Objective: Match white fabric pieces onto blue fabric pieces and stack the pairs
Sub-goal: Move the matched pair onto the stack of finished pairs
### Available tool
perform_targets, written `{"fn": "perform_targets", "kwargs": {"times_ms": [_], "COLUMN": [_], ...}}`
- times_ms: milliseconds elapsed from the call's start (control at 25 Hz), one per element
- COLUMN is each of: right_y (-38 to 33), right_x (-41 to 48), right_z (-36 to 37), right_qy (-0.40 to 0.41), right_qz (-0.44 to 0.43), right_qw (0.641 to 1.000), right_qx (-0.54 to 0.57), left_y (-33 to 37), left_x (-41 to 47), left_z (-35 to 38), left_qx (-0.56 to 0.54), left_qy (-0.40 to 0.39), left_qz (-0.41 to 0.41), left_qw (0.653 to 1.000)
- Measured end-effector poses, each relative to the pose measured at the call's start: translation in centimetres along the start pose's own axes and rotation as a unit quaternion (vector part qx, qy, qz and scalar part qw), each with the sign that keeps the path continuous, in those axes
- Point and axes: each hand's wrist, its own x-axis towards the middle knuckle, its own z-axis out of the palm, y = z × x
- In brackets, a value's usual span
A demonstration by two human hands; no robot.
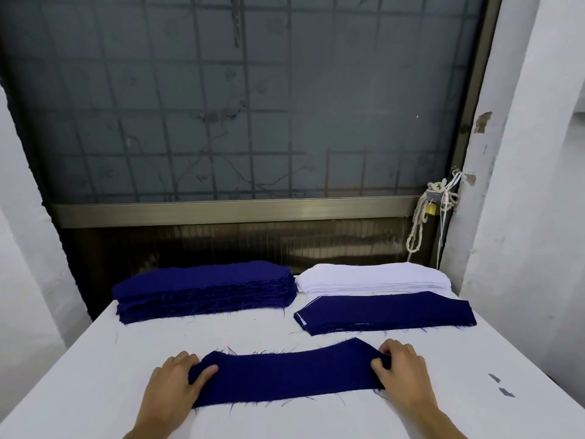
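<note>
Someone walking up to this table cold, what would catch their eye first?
First, the dark blue strip lying near the front of the white table, its ends held by the left hand and right hand. Behind it sit a thick blue stack at back left, a white stack at back right, and a thinner blue-topped pile just before the white one.

The single wide-angle view looks from the person's head, forward and down across the table toward the window behind its far edge. It sits close over the near edge, so the left hand and right hand, holding the blue fabric piece, enter from the bottom. The lens bows the wall at the right.
</note>
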Motion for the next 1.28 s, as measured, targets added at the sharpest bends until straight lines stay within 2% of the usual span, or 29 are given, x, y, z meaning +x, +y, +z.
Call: {"fn": "perform_targets", "kwargs": {"times_ms": [120, 280, 440, 600, 840, 1080, 1200, 1280], "right_y": [0.5, 1.3, 3.6, 6.8, 12.4, 15.2, 16.1, 16.6], "right_x": [-0.2, 1.2, 5.1, 10.6, 17.5, 19.1, 18.1, 17.5], "right_z": [0.1, -0.6, -3.8, -7.7, -9.3, -7.7, -5.4, -4.1], "right_qy": [0.014, 0.051, 0.124, 0.154, 0.152, 0.111, 0.102, 0.133], "right_qz": [0.022, 0.036, 0.067, 0.099, 0.154, 0.196, 0.184, 0.172], "right_qw": [0.991, 0.956, 0.932, 0.949, 0.964, 0.973, 0.977, 0.976], "right_qx": [0.131, 0.287, 0.334, 0.255, 0.157, 0.058, 0.012, 0.004], "left_y": [-0.2, 2.3, 8.2, 14.7, 22.6, 24.6, 24.2, 24.0], "left_x": [0.0, 2.3, 6.9, 11.3, 15.2, 14.8, 13.7, 13.4], "left_z": [-0.2, -0.8, -0.6, 0.6, 4.9, 9.0, 10.4, 10.9], "left_qx": [-0.135, -0.272, -0.355, -0.323, -0.285, -0.219, -0.202, -0.215], "left_qy": [-0.023, -0.025, 0.004, 0.009, -0.039, -0.067, -0.037, -0.014], "left_qz": [-0.034, -0.051, -0.045, -0.039, -0.062, -0.095, -0.105, -0.103], "left_qw": [0.990, 0.961, 0.934, 0.946, 0.956, 0.969, 0.973, 0.971]}}
